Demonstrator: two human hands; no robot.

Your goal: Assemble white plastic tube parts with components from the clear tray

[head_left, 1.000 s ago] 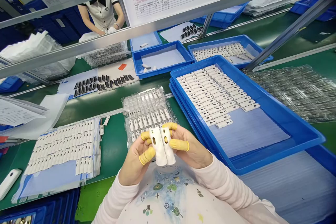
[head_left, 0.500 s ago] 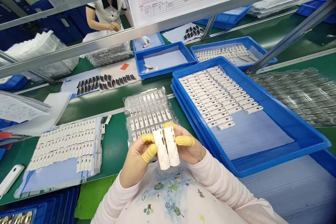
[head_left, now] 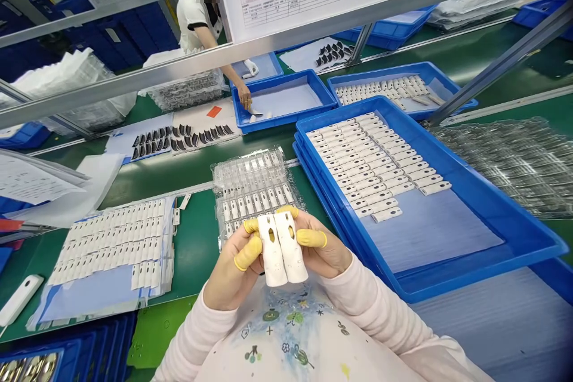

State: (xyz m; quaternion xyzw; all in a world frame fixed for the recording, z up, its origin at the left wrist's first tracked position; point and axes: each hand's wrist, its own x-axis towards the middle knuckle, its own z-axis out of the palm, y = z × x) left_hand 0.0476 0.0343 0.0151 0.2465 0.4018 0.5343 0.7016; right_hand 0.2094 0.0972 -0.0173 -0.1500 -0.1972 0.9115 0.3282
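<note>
My left hand [head_left: 235,262] is closed on a white slotted plastic piece [head_left: 271,253], its thumb and forefinger in yellow finger cots. A second white plastic piece [head_left: 290,250] is gripped by my right hand [head_left: 320,248], also wearing yellow cots. Both pieces stand side by side, touching, with their oval slots facing me. Just beyond my hands lies a clear blister tray [head_left: 248,176] with rows of like white pieces. To the right, a blue tray [head_left: 532,239] holds several rows of them on a pale liner.
On the left, white pieces lie in rows on a blue-lined stack [head_left: 85,304]. Clear blister trays [head_left: 505,155] are piled at the right. A metal frame bar [head_left: 179,74] crosses ahead. Behind it, a co-worker's hand [head_left: 244,96] reaches into another blue tray [head_left: 308,122].
My hands have turned the two pieces so their slotted faces show more squarely, edges now together. The co-worker has leaned over and reached into the far blue tray.
</note>
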